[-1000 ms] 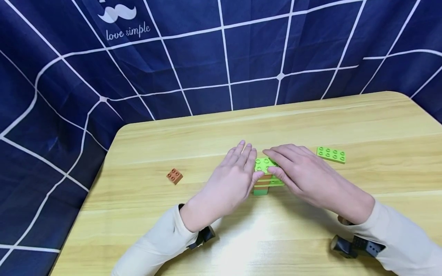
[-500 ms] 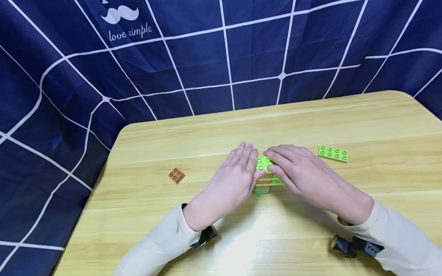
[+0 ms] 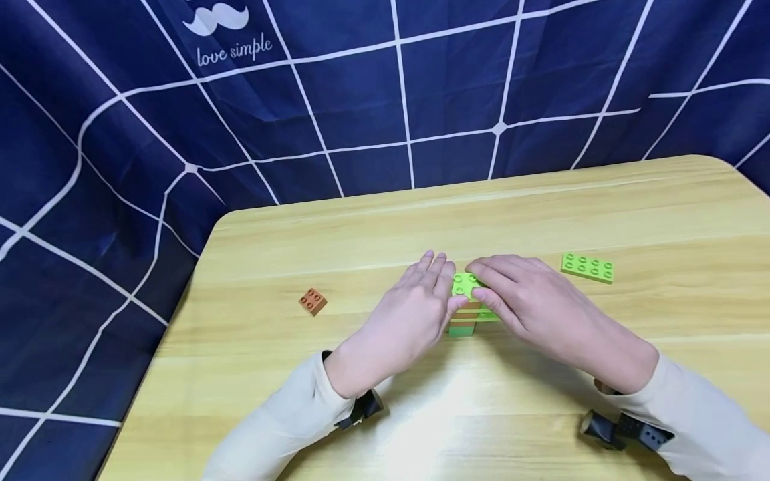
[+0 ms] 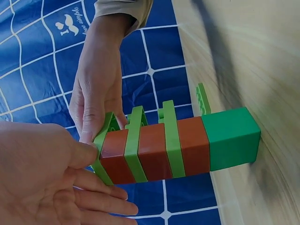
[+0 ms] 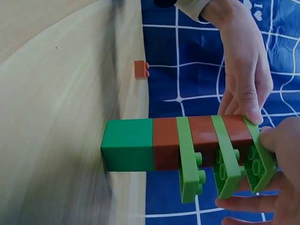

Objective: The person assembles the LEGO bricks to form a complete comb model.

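Observation:
A tower of toy building bricks stands upright on the table. In the left wrist view, a dark green brick forms its base, with brown bricks and light green plates layered above. The plates jut out to the right. My left hand touches the left side of the top plate, its fingers straight and its thumb at the front edge. My right hand holds that plate's right part between thumb and fingers, covering much of it. Exact finger contact at the back is hidden.
A small brown brick lies to the left on the wooden table. A loose light green plate lies at the right, beyond the right hand. A blue curtain with white lines hangs behind the table's far edge.
The head view has shifted slightly, so everything sits a little further right in it. Both hands keep their places at the top of the tower.

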A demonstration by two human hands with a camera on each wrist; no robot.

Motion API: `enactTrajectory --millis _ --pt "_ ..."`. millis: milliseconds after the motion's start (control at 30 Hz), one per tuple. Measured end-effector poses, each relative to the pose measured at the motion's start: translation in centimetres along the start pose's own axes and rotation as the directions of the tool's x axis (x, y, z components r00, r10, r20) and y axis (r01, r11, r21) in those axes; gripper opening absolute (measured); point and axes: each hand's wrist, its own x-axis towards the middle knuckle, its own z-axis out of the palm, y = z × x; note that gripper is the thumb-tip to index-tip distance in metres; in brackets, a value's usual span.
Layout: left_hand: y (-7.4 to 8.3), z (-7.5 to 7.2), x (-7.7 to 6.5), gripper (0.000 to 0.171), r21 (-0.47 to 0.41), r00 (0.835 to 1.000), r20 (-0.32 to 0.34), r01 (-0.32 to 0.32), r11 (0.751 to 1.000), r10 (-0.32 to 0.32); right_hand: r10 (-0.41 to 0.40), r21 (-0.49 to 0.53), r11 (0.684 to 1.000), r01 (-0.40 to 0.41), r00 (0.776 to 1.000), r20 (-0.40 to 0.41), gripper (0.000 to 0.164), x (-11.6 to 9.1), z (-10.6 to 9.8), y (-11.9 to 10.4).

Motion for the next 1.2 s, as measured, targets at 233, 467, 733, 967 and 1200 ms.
enactTrajectory --millis 233,467,733,967,1200 --pt "0.1 0.2 0.6 0.051 0.033 0.999 -0.014 -0.032 0.999 0.033 0.038 0.035 0.999 -0.038 0.999 -0.004 0.049 -0.4 -0.2 0.4" --pt "0.4 0.3 1.0 0.051 0.051 0.999 -0.005 -0.039 0.998 0.039 0.065 0.061 0.996 -0.064 0.998 -0.016 0.041 -1.0 -0.1 0.8" --pt "0.1 -0.1 1.0 0.052 0.008 0.999 0.033 -0.019 1.0 0.018 0.076 0.07 0.994 -0.082 0.994 0.082 0.042 -0.8 -0.8 1.5" --pt "-0.5 -0.1 0.9 0.052 -0.055 0.999 0.049 -0.005 0.999 0.007 0.062 0.048 0.996 -0.068 0.99 0.13 0.045 -0.7 -1.6 1.9" --pt "-1.7 -0.7 0.5 0.07 -0.149 0.975 0.21 0.101 0.984 -0.068 0.053 0.032 0.998 -0.058 0.988 0.144 0.047 -0.8 -1.6 1.9"
